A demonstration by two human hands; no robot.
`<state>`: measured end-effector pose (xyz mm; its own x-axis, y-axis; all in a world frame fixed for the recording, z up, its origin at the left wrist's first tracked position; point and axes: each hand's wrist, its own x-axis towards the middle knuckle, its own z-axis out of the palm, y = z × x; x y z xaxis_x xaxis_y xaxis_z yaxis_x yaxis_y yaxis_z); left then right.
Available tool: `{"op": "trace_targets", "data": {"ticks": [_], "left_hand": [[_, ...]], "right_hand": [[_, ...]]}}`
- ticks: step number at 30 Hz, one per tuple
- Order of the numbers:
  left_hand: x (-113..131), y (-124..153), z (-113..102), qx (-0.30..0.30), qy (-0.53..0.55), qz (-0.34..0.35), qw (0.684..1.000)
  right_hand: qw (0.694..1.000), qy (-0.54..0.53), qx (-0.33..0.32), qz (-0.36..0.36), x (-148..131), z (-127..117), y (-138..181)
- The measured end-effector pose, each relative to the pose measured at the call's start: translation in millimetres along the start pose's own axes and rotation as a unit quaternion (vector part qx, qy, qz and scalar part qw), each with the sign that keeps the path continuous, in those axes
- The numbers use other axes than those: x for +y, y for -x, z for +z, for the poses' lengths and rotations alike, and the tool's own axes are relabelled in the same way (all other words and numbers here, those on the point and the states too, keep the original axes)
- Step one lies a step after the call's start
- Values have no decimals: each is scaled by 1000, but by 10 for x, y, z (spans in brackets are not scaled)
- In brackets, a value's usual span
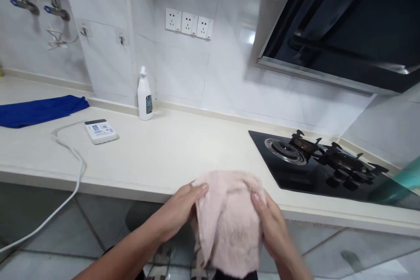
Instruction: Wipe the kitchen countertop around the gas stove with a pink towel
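A pale pink cloth (238,223) hangs in folds in front of the counter's edge, with a greyish smudge on its lower part. My left hand (183,203) grips its left side, thumb on top and fingers hidden behind. On the right side my right hand (271,218) holds the same cloth, its thumb pressed on the near face. The top of the cloth overlaps the front edge of the white countertop (190,148); whether it touches there I cannot tell.
A gas stove (305,170) is set in the counter at right, its pan supports off one burner, under a dark range hood (337,22). A white bottle (145,96) stands by the wall. Leftward lie a white power bank-like device (101,131) with a cable (78,179) and a blue cloth (42,110).
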<state>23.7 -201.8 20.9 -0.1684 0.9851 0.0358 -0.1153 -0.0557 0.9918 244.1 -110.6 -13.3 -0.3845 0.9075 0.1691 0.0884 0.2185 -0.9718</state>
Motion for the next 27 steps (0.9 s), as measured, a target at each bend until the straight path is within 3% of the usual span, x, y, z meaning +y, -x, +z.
{"op": "trace_targets", "data": {"ticks": [2,6,9,11,14,17,20,23,27], "left_hand": [[124,-210,-3,31,-93,59,993],[317,-488,-154,74,-153,88,982],[346,-495,-439,106,-189,100,971],[287,-441,-701,133,-236,103,957],[118,-358,-1122,179,-407,101,890],[-48,-333,-1444,194,-533,100,817],[-153,-361,-1578,206,-557,117,796],[-216,-390,-1583,205,-579,125,779],[-258,-391,-1596,206,-581,110,779]], "right_hand": [[999,18,19,-41,-132,-113,-283],[986,118,91,-80,-138,-382,-796],[942,268,158,-127,53,-610,-967],[909,350,154,-166,176,-696,-981],[901,404,34,-157,231,-591,-928],[888,431,-122,-104,117,-219,-849],[871,430,-222,-80,-65,228,-802],[849,427,-294,-104,-186,569,-924],[822,459,-315,-122,-131,637,-1518]]}}
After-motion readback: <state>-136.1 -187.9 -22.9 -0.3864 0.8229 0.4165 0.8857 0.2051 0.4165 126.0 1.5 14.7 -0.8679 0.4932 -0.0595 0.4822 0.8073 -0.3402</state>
